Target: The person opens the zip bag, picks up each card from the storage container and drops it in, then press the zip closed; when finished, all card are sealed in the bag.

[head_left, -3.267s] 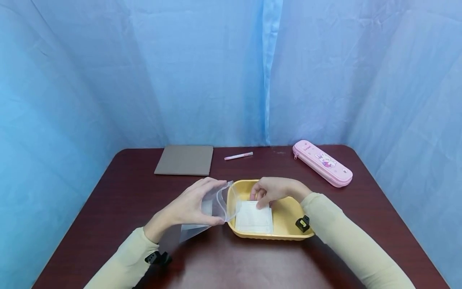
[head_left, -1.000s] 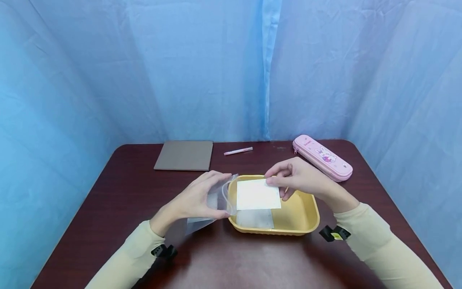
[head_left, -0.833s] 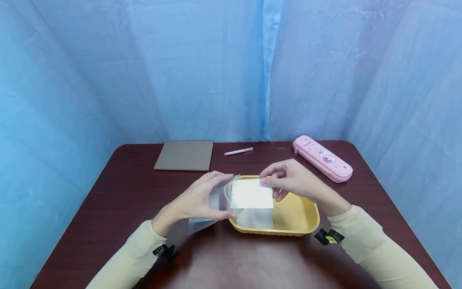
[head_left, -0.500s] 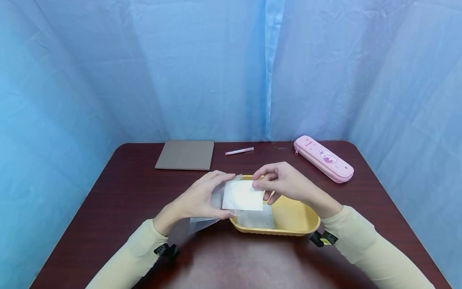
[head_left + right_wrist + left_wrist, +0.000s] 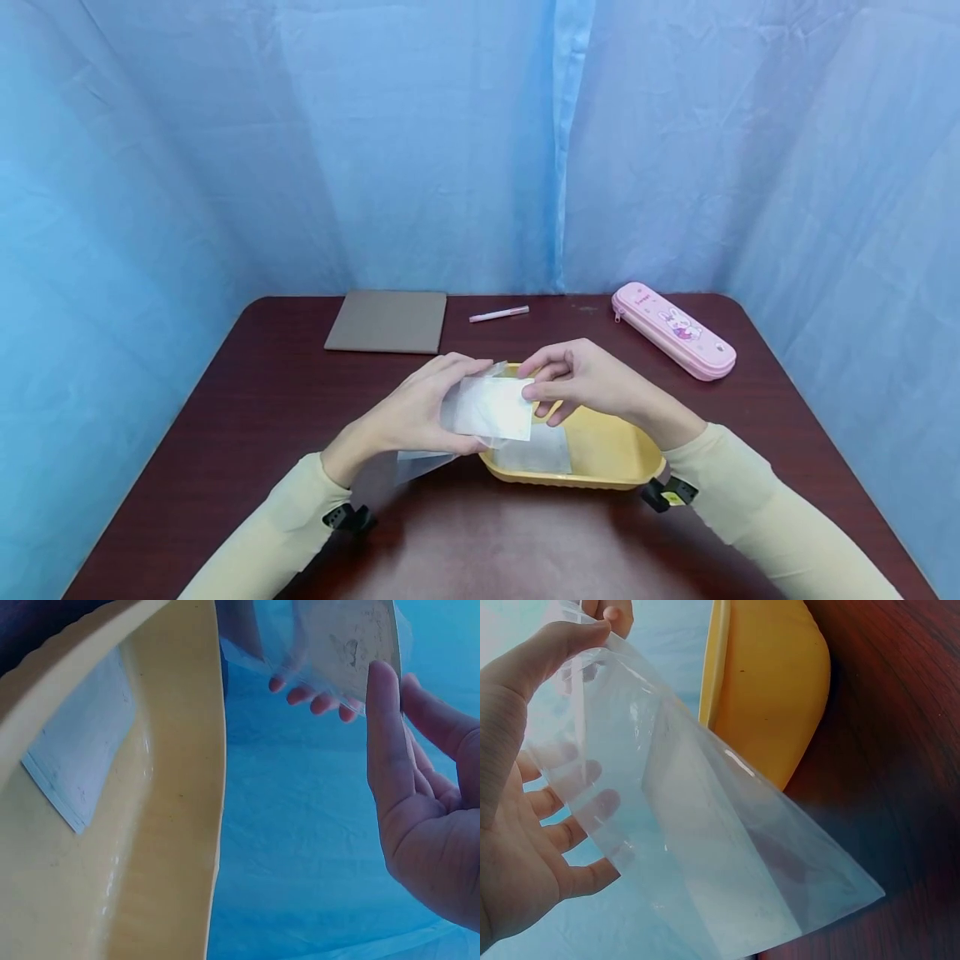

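Note:
My left hand holds a clear plastic bag by its mouth, thumb on one side and fingers spread on the other. The mouth faces right, and a whitish flat piece shows inside the bag in the left wrist view. Between thumb and fingers my right hand pinches the right edge of a white card. Most of that card lies within the bag's mouth; faint marks show on its underside in the right wrist view. Below, a yellow basket holds another white card or a thin stack.
Toward the back of the dark red table lie a grey-brown flat board or notebook and a pink-and-white pen. A pink rabbit pencil case is at the back right. Blue curtains surround the table's back and sides.
My right hand has picked the card up out of the basket and carried it left into the mouth of the bag. My left hand still holds the bag, shifted only slightly.

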Demonstrator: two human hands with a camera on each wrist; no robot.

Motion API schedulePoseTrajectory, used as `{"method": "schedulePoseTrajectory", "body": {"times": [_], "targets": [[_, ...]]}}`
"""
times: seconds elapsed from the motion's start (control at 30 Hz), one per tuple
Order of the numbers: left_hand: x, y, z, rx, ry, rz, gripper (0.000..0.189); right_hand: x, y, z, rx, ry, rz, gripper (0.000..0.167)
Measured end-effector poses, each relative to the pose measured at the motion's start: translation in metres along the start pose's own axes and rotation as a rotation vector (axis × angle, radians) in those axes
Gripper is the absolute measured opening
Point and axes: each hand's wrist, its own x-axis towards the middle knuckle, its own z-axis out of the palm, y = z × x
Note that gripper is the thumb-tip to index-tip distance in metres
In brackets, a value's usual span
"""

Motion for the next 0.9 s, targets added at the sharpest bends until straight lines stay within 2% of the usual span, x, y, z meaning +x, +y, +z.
{"method": "schedulePoseTrajectory", "body": {"times": [0.27,0.53,0.63,0.9], "targets": [[0.0007,0.0016,0.0007,-0.007,-0.007,-0.010,0.091,0.0059,0.0012,0.0058,-0.019,0.061,-0.006,0.035],[0.0005,0.0005,0.0028,0.004,0.013,0.016,0.091,0.0043,0.0005,0.0043,0.013,-0.008,0.003,0.035],[0.0008,0.0001,0.0038,0.010,0.015,0.024,0.090,0.0059,0.0023,0.0051,0.016,-0.006,-0.006,0.034],[0.0008,0.0005,0.0048,0.010,0.005,0.023,0.090,0.0097,0.0039,0.0094,-0.027,0.068,-0.014,0.027]]}}
